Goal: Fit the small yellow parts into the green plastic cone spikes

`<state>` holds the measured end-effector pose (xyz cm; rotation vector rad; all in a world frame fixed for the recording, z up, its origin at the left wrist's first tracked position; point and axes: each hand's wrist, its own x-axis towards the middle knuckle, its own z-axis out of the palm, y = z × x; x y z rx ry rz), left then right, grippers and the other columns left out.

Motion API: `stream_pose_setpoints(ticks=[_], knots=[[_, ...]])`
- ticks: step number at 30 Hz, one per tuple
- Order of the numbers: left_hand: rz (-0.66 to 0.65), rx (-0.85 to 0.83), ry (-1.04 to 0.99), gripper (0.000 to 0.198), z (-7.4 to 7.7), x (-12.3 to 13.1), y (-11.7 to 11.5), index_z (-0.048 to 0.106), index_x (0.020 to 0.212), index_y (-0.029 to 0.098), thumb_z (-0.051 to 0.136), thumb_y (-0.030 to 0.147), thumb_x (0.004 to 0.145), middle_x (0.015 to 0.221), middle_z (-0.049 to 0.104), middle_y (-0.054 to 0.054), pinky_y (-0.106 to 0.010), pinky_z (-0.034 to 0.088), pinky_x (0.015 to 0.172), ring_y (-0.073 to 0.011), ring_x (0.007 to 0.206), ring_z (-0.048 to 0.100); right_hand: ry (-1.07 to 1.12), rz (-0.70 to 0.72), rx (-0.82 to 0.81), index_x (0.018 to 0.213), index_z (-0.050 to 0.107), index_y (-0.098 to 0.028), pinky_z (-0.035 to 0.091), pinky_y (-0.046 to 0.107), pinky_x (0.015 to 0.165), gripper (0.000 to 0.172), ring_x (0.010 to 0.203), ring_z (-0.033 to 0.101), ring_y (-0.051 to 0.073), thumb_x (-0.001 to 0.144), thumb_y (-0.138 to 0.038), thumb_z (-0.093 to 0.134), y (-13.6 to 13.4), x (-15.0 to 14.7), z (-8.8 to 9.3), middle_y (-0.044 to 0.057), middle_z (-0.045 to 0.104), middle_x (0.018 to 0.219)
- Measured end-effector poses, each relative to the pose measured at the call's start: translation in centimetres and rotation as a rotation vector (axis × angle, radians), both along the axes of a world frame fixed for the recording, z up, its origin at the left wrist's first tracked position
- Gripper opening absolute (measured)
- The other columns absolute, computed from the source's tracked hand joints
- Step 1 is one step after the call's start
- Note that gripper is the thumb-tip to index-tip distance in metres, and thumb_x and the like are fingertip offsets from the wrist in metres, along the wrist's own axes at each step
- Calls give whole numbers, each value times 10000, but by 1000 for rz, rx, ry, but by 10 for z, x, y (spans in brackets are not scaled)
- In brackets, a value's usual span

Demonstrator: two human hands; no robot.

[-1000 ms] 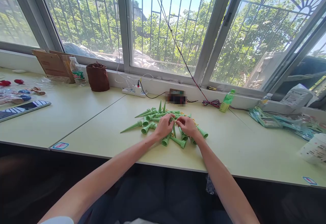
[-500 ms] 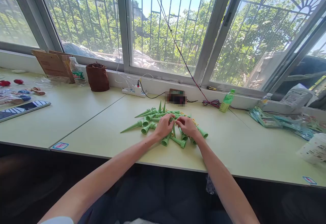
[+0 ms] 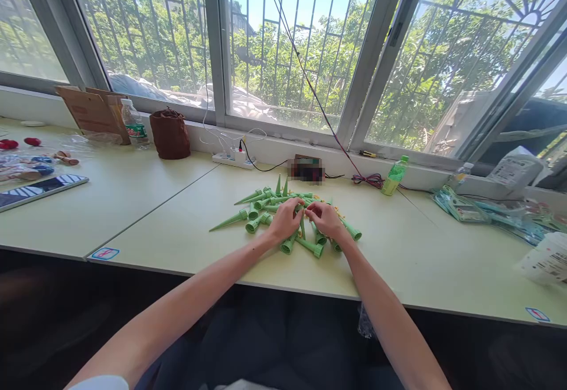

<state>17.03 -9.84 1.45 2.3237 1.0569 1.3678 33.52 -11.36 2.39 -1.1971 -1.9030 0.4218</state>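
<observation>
My left hand (image 3: 286,220) is closed in a pinch around the top of a green plastic watering spike (image 3: 302,228), its point hanging downward. Close beside it, my right hand (image 3: 326,218) has its fingertips pressed together at the top of that same spike. Whatever small part sits between those fingertips is hidden. Around both hands lies a loose heap of similar green spikes (image 3: 230,220), some with hollow round ends facing me and a few standing point up. Small yellow pieces (image 3: 339,211) are scattered among them behind my right hand.
A green-labelled bottle (image 3: 395,176) and plastic packages (image 3: 463,204) are at the right. Behind the heap are a power strip (image 3: 233,161) and cables. Farther left are a brown pouch (image 3: 169,135), a water bottle (image 3: 134,124), cardboard (image 3: 91,115) and a tablet (image 3: 42,190).
</observation>
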Motion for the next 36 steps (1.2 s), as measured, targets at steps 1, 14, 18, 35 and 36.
stream_pose_setpoints(ticks=[1,14,18,35,36], knots=[[0,-2,0,124,0,0,0,598,961,164,534,163,855,899,647,-46,-293,471,714,-147,682,566,-2,7,2,774,620,-179,410,261,582,181,557,565,151,852,-325,547,0,0,0,11,638,611],[0,-8,12,128,0,0,0,600,962,162,527,154,856,952,657,-61,-291,473,727,-160,728,585,-7,-20,49,797,629,-175,422,271,597,206,620,585,168,858,-351,541,5,2,-4,41,666,695],[-6,-11,16,134,0,0,1,602,970,159,515,173,869,941,652,-59,-291,470,708,-148,677,563,-21,-20,64,789,627,-178,414,268,594,196,594,567,158,869,-323,521,4,2,-4,26,645,656],[-8,12,13,131,-1,-1,1,607,968,160,526,170,865,923,655,-57,-289,473,695,-141,660,556,-28,-8,71,766,641,-173,401,262,584,226,562,534,144,877,-318,507,2,1,-2,14,623,619],[-9,12,12,131,0,-1,1,606,968,160,523,169,867,926,656,-59,-290,475,698,-144,668,560,-26,-3,65,759,642,-173,403,262,584,247,552,532,143,885,-330,498,2,1,-2,12,619,605]])
